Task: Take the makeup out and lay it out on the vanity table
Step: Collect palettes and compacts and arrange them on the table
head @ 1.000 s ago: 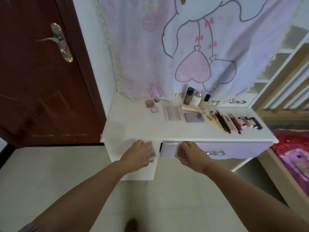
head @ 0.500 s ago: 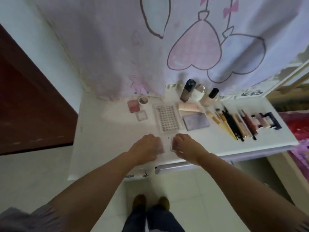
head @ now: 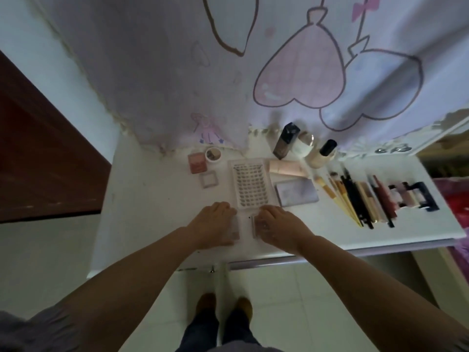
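Both hands are low on the white vanity table point(head: 142, 199), side by side near its front edge. My left hand point(head: 214, 224) grips a small clear compact with a pinkish fill point(head: 235, 228). My right hand point(head: 278, 226) grips a second small clear compact point(head: 253, 226). Both compacts are on or just above the tabletop, mostly hidden by fingers. Just beyond them lies a clear lash tray point(head: 250, 184). Other makeup lies laid out: a pink blush square point(head: 197, 162), a small clear square case point(head: 208, 179), a grey palette point(head: 297, 192), a pink tube point(head: 286, 168).
Bottles point(head: 285, 141) stand at the back under a hanging cartoon cloth point(head: 279, 72). Brushes and pencils point(head: 355, 199) and lipsticks point(head: 408, 196) lie in a row at the right. A dark red door point(head: 38, 148) is on the left. My feet point(head: 223, 304) are on the tiled floor.
Both hands rose from the drawer front onto the tabletop, each carrying a small compact. They have moved slightly forward and lower onto the table, and the view tilted down.
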Demonstrator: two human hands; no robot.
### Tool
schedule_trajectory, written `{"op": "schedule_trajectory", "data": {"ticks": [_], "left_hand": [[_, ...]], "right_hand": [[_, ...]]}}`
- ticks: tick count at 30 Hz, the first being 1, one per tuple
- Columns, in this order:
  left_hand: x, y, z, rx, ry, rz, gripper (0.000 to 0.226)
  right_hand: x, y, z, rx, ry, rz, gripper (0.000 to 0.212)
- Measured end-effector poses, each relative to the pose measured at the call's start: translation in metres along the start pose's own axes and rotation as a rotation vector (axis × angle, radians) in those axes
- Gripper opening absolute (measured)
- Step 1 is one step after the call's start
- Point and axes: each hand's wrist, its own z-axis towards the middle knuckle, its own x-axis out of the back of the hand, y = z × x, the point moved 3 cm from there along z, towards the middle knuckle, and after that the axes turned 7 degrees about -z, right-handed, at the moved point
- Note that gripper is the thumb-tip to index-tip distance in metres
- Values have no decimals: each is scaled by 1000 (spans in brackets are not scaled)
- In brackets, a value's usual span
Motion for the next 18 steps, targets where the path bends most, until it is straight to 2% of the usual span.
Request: {"op": "schedule_trajectory", "data": {"ticks": [4,6,8,10,13,15,18], "left_hand": [[45,18,15,-60,88,-44,54],[70,36,28,-93,130,-29,51],[86,58,42,-188,210,8,60],[91,83,51,-327,270,69,74],[80,123,52,-445,193,192,86],[67,147,45,-475,142,229,83],[44,180,30,-580,137,229,65]], "right_hand": [[40,13,-8,-168,102,-2,35],[56,22,-22,-264,225,-39,40],[64,31,-43,-431,337,-128,50],[71,31,-70,-663,317,-170,55],[59,20,-115,-936,211,-135,68],[40,7,-148,-1071,192,-102,67],[12,-24,-192,-1273,130,-63,64]]}}
